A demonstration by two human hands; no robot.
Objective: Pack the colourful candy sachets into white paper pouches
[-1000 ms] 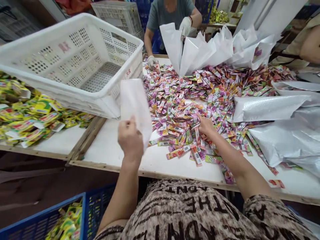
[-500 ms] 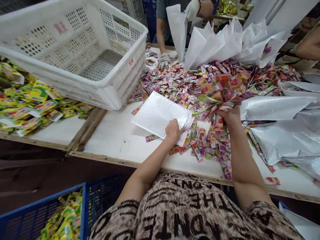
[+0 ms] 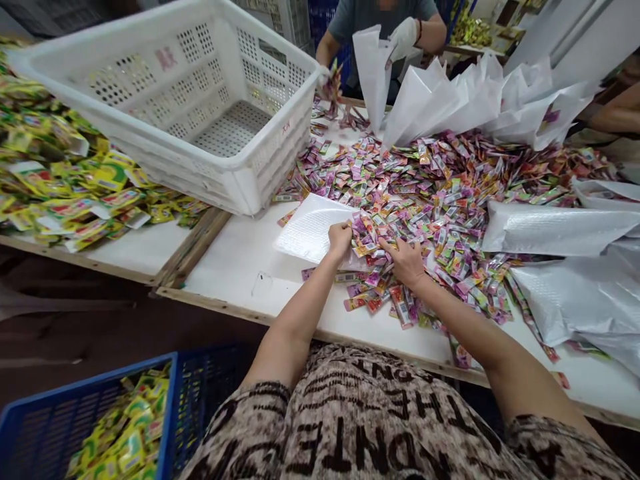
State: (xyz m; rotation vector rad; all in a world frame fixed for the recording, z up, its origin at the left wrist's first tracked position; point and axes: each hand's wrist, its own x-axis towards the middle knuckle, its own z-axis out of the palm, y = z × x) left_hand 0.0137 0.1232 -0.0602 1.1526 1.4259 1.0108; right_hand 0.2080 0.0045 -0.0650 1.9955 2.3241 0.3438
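Observation:
A white bubble mailer [image 3: 313, 230] lies flat on the table in front of me, its mouth towards the right. My left hand [image 3: 340, 241] is closed on the edge of that mouth. At the opening sits a bunch of small colourful packets [image 3: 367, 233], purple, pink and orange. My right hand [image 3: 406, 261] has its fingers against this bunch from the right, one finger stretched out over it; the other fingers are partly hidden. Around and beyond both hands spreads a large pile of the same packets [image 3: 450, 220].
A white perforated crate [image 3: 250, 167] stands at the left, beside yellow packets [image 3: 100, 193]. Filled white mailers [image 3: 560, 227] lie at the right; others [image 3: 450, 100] stand upright behind the pile. Across the table, a gloved co-worker [image 3: 405, 37] holds a mailer. A blue crate [image 3: 173, 413] is below.
My right hand has brought its bunch of packets left and down to the mailer's mouth. My left hand stays on the mailer. The co-worker's other hand has lifted packets from the table.

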